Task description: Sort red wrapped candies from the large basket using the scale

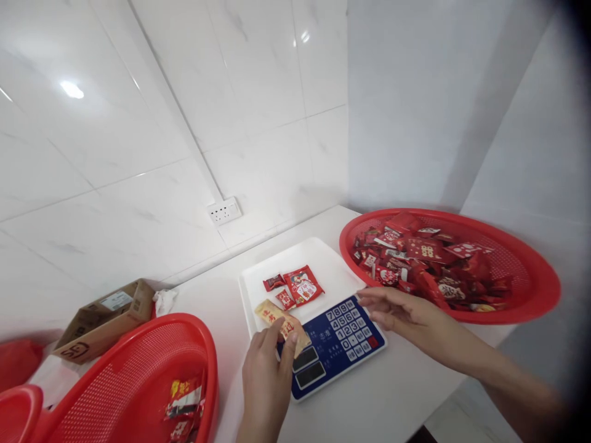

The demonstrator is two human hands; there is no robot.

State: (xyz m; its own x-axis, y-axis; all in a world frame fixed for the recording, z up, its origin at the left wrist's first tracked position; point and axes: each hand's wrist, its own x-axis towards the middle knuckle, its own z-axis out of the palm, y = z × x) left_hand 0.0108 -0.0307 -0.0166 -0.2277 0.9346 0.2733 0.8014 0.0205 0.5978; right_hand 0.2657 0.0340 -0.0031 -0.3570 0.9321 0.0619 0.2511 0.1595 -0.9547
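Between the thumb and fingers of my left hand is a tan snack packet with red characters, held over the near edge of the weighing scale. My right hand holds nothing, its fingers apart, beside the right end of the blue keypad panel. On the scale's white tray lie a larger red packet with a cartoon print and smaller red-wrapped pieces. The scale stands on a white table.
A red basket full of red-wrapped sweets stands at right. Another red basket with several packets is at lower left, near a cardboard box. A wall socket is behind the table.
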